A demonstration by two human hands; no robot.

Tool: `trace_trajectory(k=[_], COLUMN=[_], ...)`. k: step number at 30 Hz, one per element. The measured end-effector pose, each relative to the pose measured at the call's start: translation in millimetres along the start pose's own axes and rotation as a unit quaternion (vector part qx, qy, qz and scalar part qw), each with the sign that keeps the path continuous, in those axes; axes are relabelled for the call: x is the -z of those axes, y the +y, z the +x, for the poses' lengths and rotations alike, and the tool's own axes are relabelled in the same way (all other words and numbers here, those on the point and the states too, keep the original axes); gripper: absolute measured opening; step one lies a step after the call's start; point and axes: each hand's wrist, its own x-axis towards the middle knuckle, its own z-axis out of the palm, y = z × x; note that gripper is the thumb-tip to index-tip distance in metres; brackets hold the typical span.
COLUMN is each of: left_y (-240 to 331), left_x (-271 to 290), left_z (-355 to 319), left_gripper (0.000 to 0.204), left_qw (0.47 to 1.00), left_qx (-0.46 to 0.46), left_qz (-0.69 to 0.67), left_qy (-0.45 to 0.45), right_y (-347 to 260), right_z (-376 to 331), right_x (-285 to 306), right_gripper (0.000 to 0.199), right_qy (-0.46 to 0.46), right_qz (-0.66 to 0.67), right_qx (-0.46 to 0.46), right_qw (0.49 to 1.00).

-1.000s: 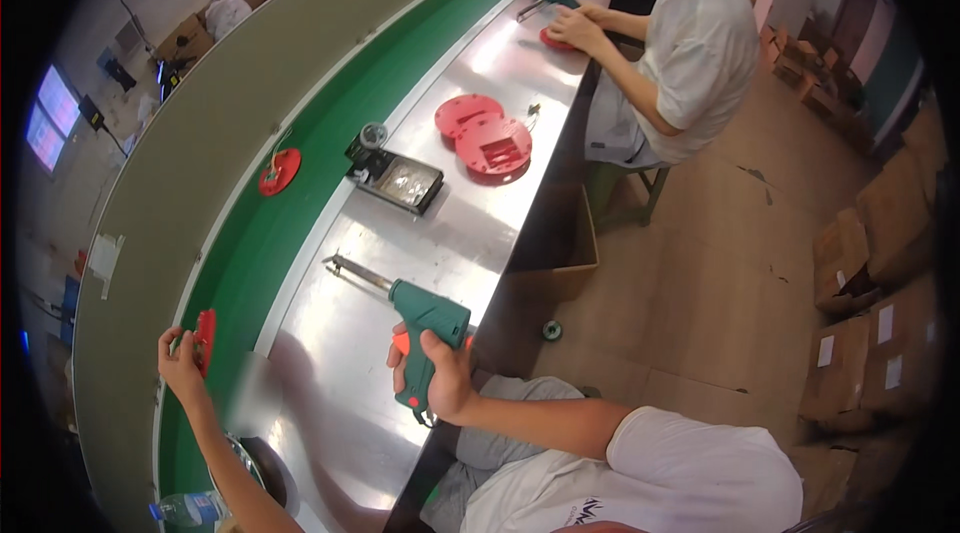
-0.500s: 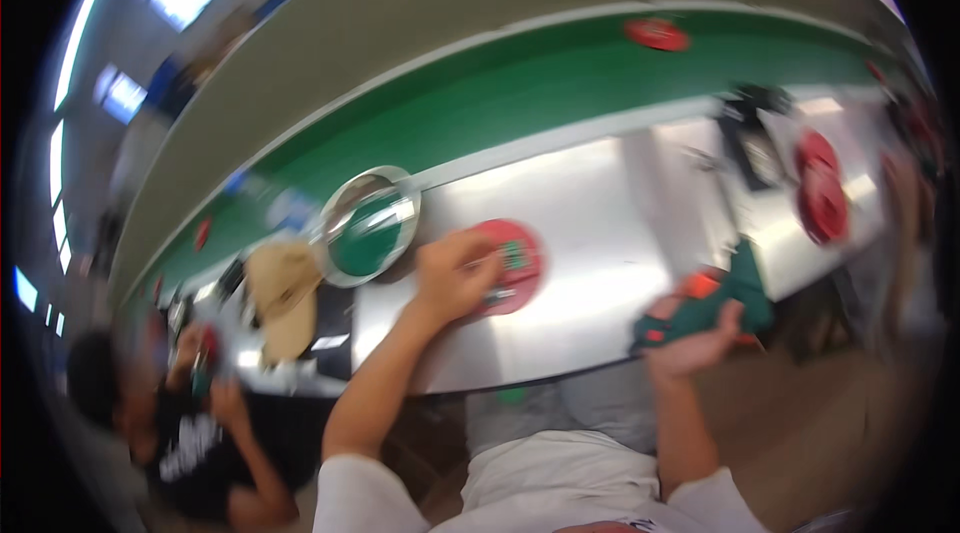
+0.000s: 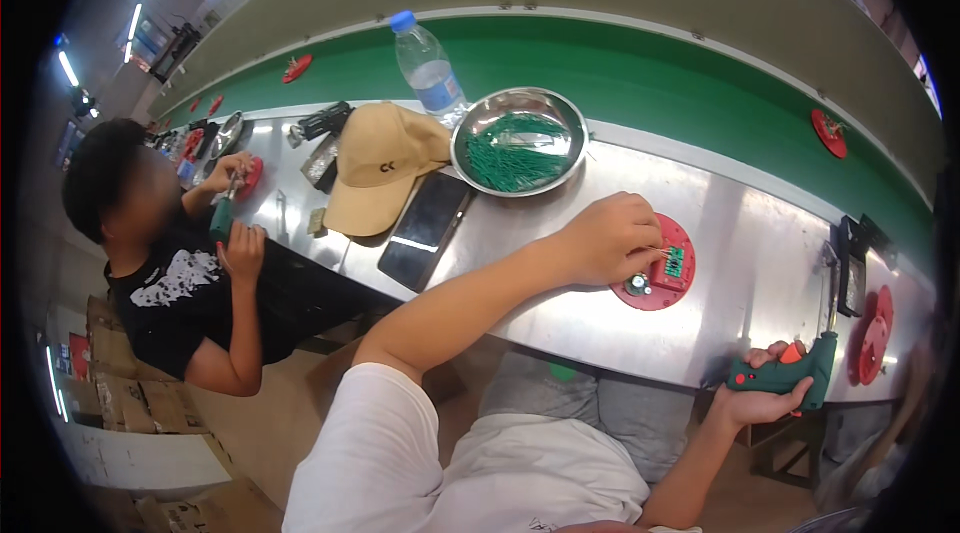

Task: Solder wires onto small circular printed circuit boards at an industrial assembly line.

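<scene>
Before me on the metal bench lies a round red disc (image 3: 664, 295) with a green terminal block (image 3: 676, 261) and a small round metal part on it. My left hand (image 3: 622, 238) rests over its left side, fingertips pinched together beside the green block. Something thin and pale shows at those fingertips, too small to make out. At the bench's front edge on the right, my right hand (image 3: 765, 398) is wrapped round a green pistol-shaped electric screwdriver (image 3: 790, 380) with an orange trigger. Its long thin shaft points away from me, apart from the disc.
A steel bowl (image 3: 573, 176) of green wires stands behind my left forearm, with a water bottle (image 3: 430, 73), tan cap (image 3: 375, 168) and phone (image 3: 425, 230) nearby. More red discs (image 3: 873, 338) lie far right. At left, a person (image 3: 165, 263) holds a similar green tool.
The view has swung left and sharpened, so the bench things appear farther right. My left hand stays at the red disc, and my right hand still grips the screwdriver.
</scene>
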Motion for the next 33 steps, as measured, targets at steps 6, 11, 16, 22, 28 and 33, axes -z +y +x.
trace_trajectory(k=[6,11,16,22,28,33], left_y=[5,-17,-49,-61,-61,-59], left_x=[16,86,104,93,95,100], left_z=[5,8,-13,-18,-14,-9], left_gripper=[0.009,0.024,0.022,0.015,0.013,0.009], left_qw=[0.993,0.962,0.907,0.921,0.909,0.957], left_qx=[0.053,0.268,0.335,0.344,0.401,0.238], left_qz=[-0.031,-0.006,0.242,0.164,0.100,0.128], left_qy=[-0.105,0.056,-0.082,-0.080,-0.044,0.103], right_y=[1,-1,0,0,-1,-4], right_z=[-3,-4,-4,-2,-1,1], right_x=[-3,1,4,6,8,7], right_gripper=[0.047,0.043,0.040,0.041,0.041,0.042], right_qy=[-0.001,-0.016,-0.080,-0.070,-0.096,-0.131], right_qz=[-0.001,0.009,0.018,0.017,0.030,0.027], right_qx=[0.001,-0.004,-0.004,-0.011,-0.005,-0.011], right_qw=[1.000,1.000,0.997,0.997,0.995,0.991])
